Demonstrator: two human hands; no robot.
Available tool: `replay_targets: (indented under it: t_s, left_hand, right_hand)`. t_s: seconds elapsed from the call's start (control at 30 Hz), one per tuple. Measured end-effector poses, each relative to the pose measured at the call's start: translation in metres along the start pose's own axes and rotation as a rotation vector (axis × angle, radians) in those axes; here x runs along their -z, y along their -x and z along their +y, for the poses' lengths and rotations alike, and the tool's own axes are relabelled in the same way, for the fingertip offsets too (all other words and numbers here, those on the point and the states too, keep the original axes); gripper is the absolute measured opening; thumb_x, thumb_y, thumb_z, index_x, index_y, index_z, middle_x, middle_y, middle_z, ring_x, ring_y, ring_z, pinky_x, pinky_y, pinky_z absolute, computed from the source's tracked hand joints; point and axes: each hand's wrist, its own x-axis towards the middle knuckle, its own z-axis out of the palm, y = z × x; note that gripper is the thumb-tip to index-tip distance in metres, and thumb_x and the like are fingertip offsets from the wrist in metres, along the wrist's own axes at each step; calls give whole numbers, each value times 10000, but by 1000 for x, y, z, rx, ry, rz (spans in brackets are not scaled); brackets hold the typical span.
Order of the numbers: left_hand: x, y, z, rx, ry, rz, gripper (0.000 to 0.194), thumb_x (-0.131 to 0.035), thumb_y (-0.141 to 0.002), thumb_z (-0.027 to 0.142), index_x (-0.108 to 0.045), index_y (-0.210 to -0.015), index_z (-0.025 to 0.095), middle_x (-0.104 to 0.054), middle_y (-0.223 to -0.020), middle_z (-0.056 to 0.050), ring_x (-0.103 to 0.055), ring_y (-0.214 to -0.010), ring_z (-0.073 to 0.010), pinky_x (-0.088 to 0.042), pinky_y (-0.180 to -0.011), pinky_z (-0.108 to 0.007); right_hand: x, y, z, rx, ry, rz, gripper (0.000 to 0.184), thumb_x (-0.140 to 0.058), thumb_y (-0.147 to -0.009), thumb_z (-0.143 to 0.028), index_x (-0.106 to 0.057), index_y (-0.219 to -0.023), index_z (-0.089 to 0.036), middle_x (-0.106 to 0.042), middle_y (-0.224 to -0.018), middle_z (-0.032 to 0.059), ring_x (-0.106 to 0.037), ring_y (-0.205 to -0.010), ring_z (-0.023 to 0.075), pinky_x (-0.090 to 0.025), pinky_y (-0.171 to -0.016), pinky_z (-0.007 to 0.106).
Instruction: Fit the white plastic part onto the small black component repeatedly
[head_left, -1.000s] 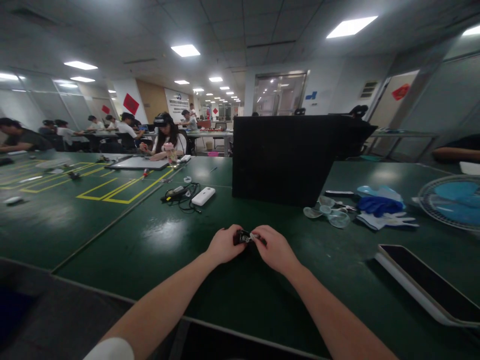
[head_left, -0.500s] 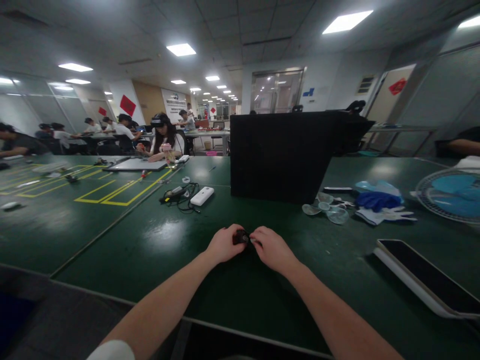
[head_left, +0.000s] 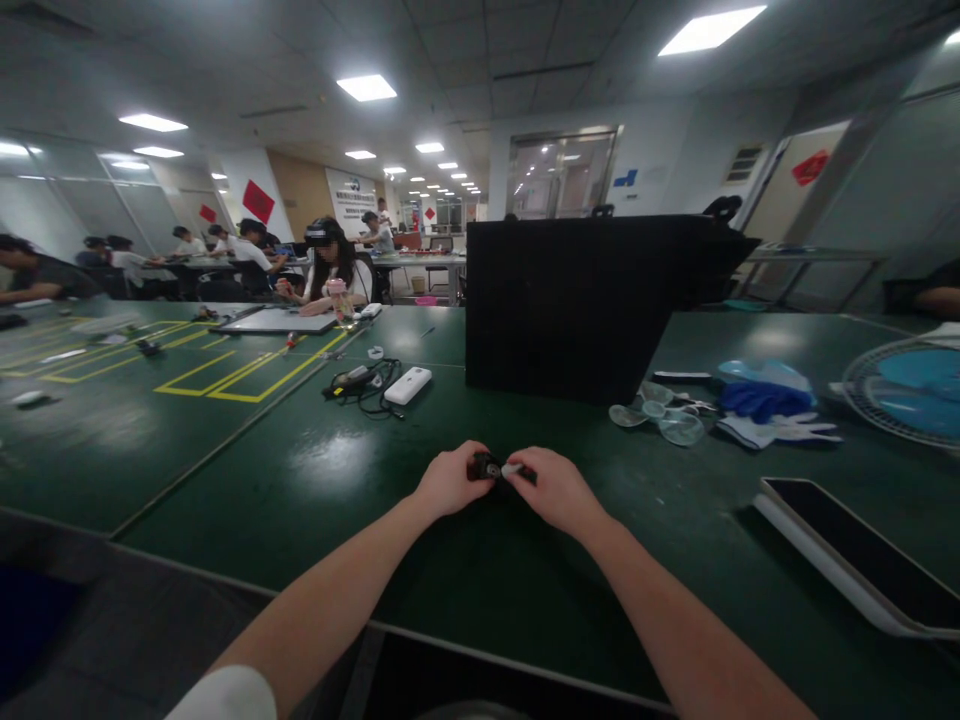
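My left hand (head_left: 450,481) is closed around a small dark object with a round grey end (head_left: 491,470); its kind I cannot make out. Facing it, my right hand (head_left: 559,488) pinches a small dark piece with a pale tip (head_left: 511,469) between thumb and fingers. A narrow gap separates the two pieces. Both hands are low over the green table (head_left: 337,530), near its middle. Fingers cover much of what each one holds.
A large black box (head_left: 555,310) stands beyond my hands. Left lie a white power bank (head_left: 407,386) and black cables (head_left: 360,380). At right are clear plastic cups (head_left: 679,427), gloves (head_left: 772,405), a fan (head_left: 900,385) and a tablet-like device (head_left: 855,545). Across sits a person (head_left: 334,275).
My right hand has drawn slightly away from the left, and the pale-tipped piece in it shows more. The dark object's round end now faces me more plainly. The view has shifted a little.
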Motion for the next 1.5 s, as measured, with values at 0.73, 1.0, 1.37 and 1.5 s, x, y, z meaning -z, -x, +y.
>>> replay_targets:
  t_s: [0.73, 1.0, 1.37, 1.5]
  left_hand:
    - [2, 0, 2, -45, -23, -2, 462, -724, -785, 348, -593, -1224, 283, -745, -1012, -13, -713, -915, -208, -550, -800, -304]
    - [1, 0, 0, -48, -6, 0, 465, -716, -789, 352, -591, -1231, 275, -749, -978, -11, -720, -896, -208, -553, -810, -306]
    - [-1, -2, -2, -49, -5, -4, 469, -713, -796, 359, -588, -1241, 276, -746, -969, -10, -720, -869, -200, -550, -788, -297]
    - [0, -1, -1, -30, -9, -12, 490, -727, -787, 346, -587, -1253, 286, -748, -987, -13, -720, -895, -204, -552, -821, -305]
  right_hand:
    - [1, -3, 2, -233, 189, 5, 563, -386, -991, -609, -661, -698, -215, -649, -667, 36, -574, -582, 150, -373, -539, 280]
    - [15, 1, -2, -108, -18, -128, 315, -625, -880, -452, -684, -1133, -273, -711, -854, 4, -617, -663, 148, -415, -559, 266]
    - [20, -2, 2, -16, 75, -46, 239, -536, -944, -358, -741, -944, -235, -687, -880, 33, -602, -719, 164, -426, -642, 293]
    - [17, -2, 5, 3, 88, -66, 253, -532, -961, -380, -743, -944, -241, -687, -881, 32, -608, -741, 167, -427, -662, 293]
